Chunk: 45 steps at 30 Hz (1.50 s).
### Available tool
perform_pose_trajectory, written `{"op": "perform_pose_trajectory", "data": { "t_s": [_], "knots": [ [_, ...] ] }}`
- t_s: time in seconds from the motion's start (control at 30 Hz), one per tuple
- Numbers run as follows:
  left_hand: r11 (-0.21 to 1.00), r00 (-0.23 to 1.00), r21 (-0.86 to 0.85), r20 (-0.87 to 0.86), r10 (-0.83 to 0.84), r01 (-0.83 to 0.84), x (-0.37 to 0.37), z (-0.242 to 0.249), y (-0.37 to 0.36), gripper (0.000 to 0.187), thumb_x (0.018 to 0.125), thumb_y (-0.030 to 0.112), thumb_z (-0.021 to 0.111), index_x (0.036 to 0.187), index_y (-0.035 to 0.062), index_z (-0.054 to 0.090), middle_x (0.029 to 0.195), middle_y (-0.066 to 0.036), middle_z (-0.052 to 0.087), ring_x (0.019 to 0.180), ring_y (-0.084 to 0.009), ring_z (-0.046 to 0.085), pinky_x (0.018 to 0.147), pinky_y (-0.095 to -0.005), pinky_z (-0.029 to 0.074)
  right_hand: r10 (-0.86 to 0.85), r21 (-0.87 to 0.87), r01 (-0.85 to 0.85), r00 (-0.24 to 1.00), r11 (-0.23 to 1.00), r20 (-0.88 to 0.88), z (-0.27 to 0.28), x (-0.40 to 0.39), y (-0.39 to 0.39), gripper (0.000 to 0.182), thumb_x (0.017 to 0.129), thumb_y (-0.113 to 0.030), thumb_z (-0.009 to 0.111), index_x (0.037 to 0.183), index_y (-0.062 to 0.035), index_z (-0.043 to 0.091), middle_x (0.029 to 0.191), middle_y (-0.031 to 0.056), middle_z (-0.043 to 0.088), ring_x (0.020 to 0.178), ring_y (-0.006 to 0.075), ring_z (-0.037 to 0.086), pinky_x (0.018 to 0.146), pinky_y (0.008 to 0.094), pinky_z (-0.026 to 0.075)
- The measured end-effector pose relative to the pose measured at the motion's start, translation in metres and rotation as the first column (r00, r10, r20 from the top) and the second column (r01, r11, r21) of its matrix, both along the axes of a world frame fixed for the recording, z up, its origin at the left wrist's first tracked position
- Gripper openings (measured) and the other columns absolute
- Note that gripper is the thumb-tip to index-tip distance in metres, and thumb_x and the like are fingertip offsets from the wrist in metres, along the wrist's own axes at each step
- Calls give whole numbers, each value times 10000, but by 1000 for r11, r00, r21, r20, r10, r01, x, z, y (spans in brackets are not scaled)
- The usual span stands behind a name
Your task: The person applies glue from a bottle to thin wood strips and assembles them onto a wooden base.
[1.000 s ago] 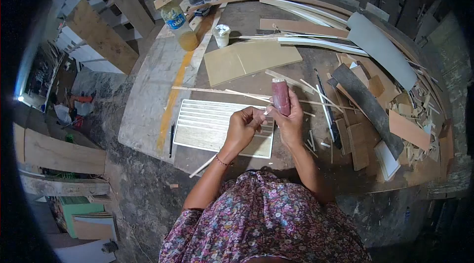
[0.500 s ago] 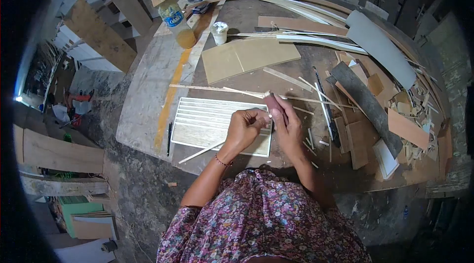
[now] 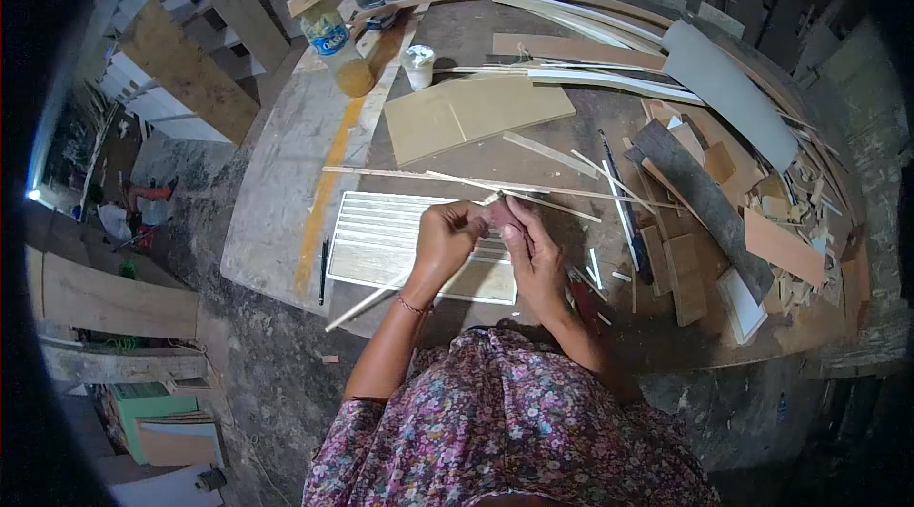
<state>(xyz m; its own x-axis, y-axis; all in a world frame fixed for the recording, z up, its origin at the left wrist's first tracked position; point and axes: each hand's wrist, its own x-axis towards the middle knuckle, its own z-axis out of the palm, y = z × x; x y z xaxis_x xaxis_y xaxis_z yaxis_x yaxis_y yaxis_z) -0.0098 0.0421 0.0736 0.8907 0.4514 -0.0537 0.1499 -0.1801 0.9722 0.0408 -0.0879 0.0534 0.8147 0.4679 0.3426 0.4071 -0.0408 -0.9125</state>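
Note:
My left hand (image 3: 443, 240) is closed in a pinch on a thin pale wood strip (image 3: 360, 307), whose lower end runs down-left past my wrist. My right hand (image 3: 535, 255) grips a reddish-brown piece of sandpaper (image 3: 501, 214), with a pale end showing at its top. Both hands nearly meet at the strip's upper end, where fingers hide the contact. Beneath them lies a pale slatted wooden panel (image 3: 381, 264) with a light border. Partly hidden below my right hand is a red object (image 3: 583, 299).
Long thin strips (image 3: 381, 173) lie behind the panel. Farther back are a tan board (image 3: 486, 112), a white cup (image 3: 418, 67) and a bottle (image 3: 343, 59). A dark plank (image 3: 709, 207) and wood scraps (image 3: 800, 269) cover the right side. A person (image 3: 124, 217) sits far left.
Both hands have shifted slightly left, and the sandpaper has tilted. The strip's lower end has slid farther down-left. The red object now shows beneath my right hand.

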Motion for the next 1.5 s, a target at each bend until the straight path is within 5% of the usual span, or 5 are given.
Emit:
{"op": "perform_pose_trajectory", "data": {
  "t_s": [0.57, 0.83, 0.93, 1.23, 1.5],
  "knots": [
    [998, 1000, -65, -2, 15, -15, -1, -1, -5, 84, 727, 1, 543, 733, -35, 619, 625, -62, 602, 571, -82, 532, 543, -241, 435, -21, -22, 20, 998, 1000, -53, -3, -3, 1, 347, 884, -252, 438, 1148, -30, 475, 1048, 157, 556, 958, 221, 542, 802, 306, 414],
    [995, 996, -51, -12, -84, 83, -5, -15, -12, 68, 741, -13, 548, 725, -25, 613, 593, -4, 562, 479, -42, 417, 438, -204, 332, -26, -16, 23, 987, 1000, -160, -15, 2, 5, 328, 875, -229, 457, 1125, -19, 485, 1055, 165, 555, 968, 258, 542, 820, 310, 404],
    [999, 998, -53, -65, 7, -10, -2, -7, 0, 81, 727, -10, 535, 699, -32, 607, 606, -54, 589, 565, -82, 521, 556, -244, 427, -16, 0, 16, 993, 1000, -116, -13, -9, 4, 323, 874, -221, 458, 1124, -18, 486, 1043, 165, 561, 964, 248, 544, 818, 311, 404],
    [1000, 999, -16, -39, -23, 23, -1, -25, 0, 100, 764, -2, 521, 757, -30, 617, 613, -28, 577, 490, -52, 450, 430, -203, 354, -3, -9, 1, 979, 1000, -203, -19, -3, 2, 310, 878, -214, 445, 1103, -8, 494, 989, 146, 576, 899, 194, 546, 786, 305, 412],
    [995, 994, -25, -53, -95, 94, -5, -17, -15, 89, 723, 1, 539, 702, -23, 621, 595, -61, 593, 559, -83, 525, 539, -236, 424, -17, -36, 8, 966, 999, -260, -22, 2, 4, 309, 878, -231, 440, 1110, -35, 497, 994, 156, 575, 911, 233, 551, 794, 319, 412]
  ]
}}
